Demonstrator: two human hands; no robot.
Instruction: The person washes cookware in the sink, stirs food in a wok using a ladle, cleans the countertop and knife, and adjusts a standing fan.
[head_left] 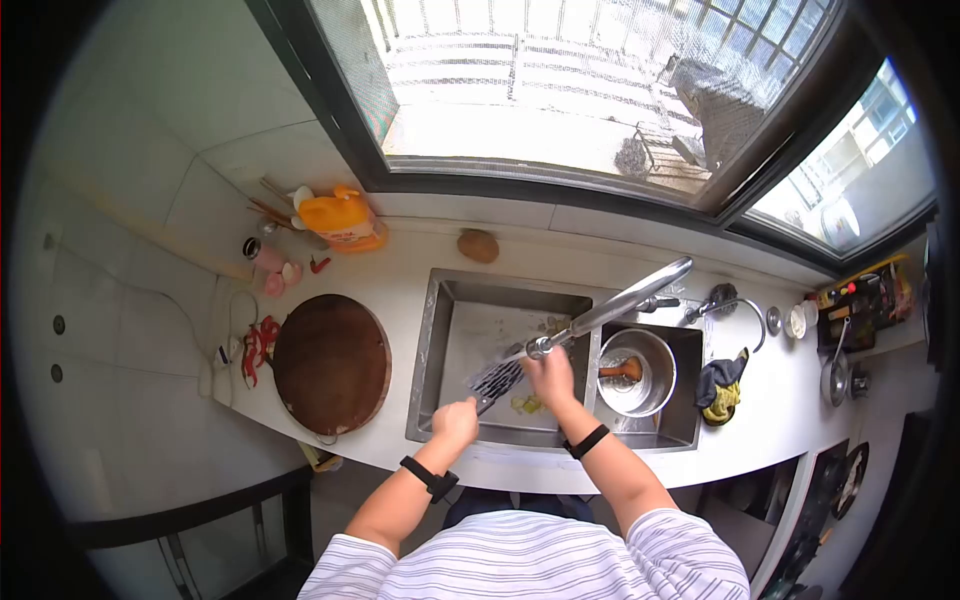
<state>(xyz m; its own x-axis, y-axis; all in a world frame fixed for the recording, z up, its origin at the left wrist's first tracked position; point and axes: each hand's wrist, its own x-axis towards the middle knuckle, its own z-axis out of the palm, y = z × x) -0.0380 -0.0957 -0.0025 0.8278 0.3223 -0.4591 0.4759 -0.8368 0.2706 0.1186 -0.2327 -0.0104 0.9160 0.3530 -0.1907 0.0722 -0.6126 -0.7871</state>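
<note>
My left hand (456, 423) is closed around the dark handle of a kitchen tool with a broad, streaked blade (497, 378); whether the streaks are slots or running water, I cannot tell. The blade points up and right over the large sink basin (424, 385). My right hand (549, 377) is curled just under the head of the metal faucet (630, 298), close to the far end of the blade. Its fingertips are partly hidden, so what they grip is unclear. Pale green scraps (526, 404) lie on the basin floor below.
A metal pot (660, 385) with a wooden-handled utensil (622, 371) stands in the smaller basin. Left of the sink lies a round chopping board (332, 364). An orange jug (342, 219) and a brown oval object (478, 246) are behind; a cloth (722, 388) lies right.
</note>
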